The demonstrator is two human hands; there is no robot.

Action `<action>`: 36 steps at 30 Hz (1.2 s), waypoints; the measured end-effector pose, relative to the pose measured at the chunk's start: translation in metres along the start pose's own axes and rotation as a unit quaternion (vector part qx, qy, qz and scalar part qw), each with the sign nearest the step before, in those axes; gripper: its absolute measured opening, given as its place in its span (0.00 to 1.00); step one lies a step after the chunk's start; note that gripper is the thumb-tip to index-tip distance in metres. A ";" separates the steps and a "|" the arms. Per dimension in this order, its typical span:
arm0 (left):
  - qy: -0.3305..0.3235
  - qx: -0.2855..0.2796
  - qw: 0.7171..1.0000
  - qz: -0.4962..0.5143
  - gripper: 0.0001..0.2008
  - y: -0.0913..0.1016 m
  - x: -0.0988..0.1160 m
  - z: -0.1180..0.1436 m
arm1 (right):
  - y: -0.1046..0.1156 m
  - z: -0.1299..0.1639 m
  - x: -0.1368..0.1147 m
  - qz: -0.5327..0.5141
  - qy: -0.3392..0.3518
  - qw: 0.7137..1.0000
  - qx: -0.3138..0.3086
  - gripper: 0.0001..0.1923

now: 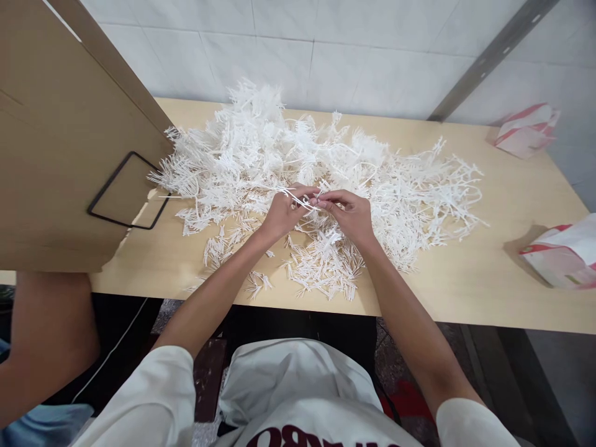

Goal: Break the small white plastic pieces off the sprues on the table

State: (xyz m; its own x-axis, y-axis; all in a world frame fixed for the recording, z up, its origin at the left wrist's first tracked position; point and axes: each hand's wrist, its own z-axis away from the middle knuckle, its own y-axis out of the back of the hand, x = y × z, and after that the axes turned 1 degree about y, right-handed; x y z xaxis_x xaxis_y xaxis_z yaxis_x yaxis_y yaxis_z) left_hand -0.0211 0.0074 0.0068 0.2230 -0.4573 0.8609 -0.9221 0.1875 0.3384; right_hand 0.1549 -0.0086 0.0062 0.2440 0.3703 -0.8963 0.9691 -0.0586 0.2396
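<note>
A large heap of thin, white, branching plastic-looking pieces (270,143) spreads across the table (447,292). Over its front part, my left hand (285,210) and my right hand (351,216) meet fingertip to fingertip. White strands (298,200) run through my left hand, whose fingers are closed on them. The thumb and index finger of my right hand pinch at the end of those strands; the exact spot between the fingertips is too small to make out. Below my hands lies a smaller pile of short white bits (326,273).
A cardboard panel (69,136) stands at the left, with a black wire frame (128,225) by its edge. Another person's arm (51,335) shows beneath it. Two red-and-white paper packets (561,257) sit at the right. A tiled wall (363,68) and a metal post (488,62) rise behind.
</note>
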 end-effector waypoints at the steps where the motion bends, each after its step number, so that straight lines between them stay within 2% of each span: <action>1: -0.011 -0.005 1.000 -0.010 0.12 0.001 -0.001 0.000 | 0.000 0.000 0.000 0.001 -0.003 1.000 0.002 0.07; 5: -0.030 -0.006 0.999 -0.042 0.05 0.001 -0.002 -0.002 | -0.002 0.000 0.002 0.003 -0.009 1.000 0.009 0.08; 8: -0.035 -0.029 0.997 -0.060 0.02 -0.001 -0.001 -0.001 | -0.002 -0.001 0.004 0.027 0.005 0.999 -0.018 0.09; 14: -0.006 -0.050 0.994 -0.095 0.09 -0.005 0.001 0.004 | 0.000 -0.003 0.011 0.141 0.086 0.980 -0.108 0.06; 18: -0.019 -0.058 0.996 -0.069 0.12 -0.007 0.001 0.003 | -0.001 -0.002 0.007 0.153 0.068 0.973 -0.160 0.10; 23: -0.022 -0.054 0.998 -0.031 0.10 -0.012 -0.004 0.002 | -0.004 0.000 0.004 0.130 0.044 0.981 -0.137 0.12; 29: -0.012 -0.056 0.998 0.007 0.08 -0.013 -0.006 0.000 | -0.008 0.001 0.007 0.040 -0.003 0.992 -0.120 0.13; 36: 0.031 -0.060 0.994 0.087 0.06 -0.012 0.000 0.001 | -0.015 0.005 -0.001 -0.034 -0.052 0.996 -0.067 0.13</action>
State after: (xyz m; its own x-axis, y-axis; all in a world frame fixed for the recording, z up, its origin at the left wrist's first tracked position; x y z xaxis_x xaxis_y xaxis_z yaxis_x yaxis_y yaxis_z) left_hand -0.0106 0.0042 0.0028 0.0859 -0.3559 0.9306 -0.9050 0.3628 0.2223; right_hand 0.1400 -0.0123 0.0019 0.1872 0.2715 -0.9441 0.9717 0.0898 0.2186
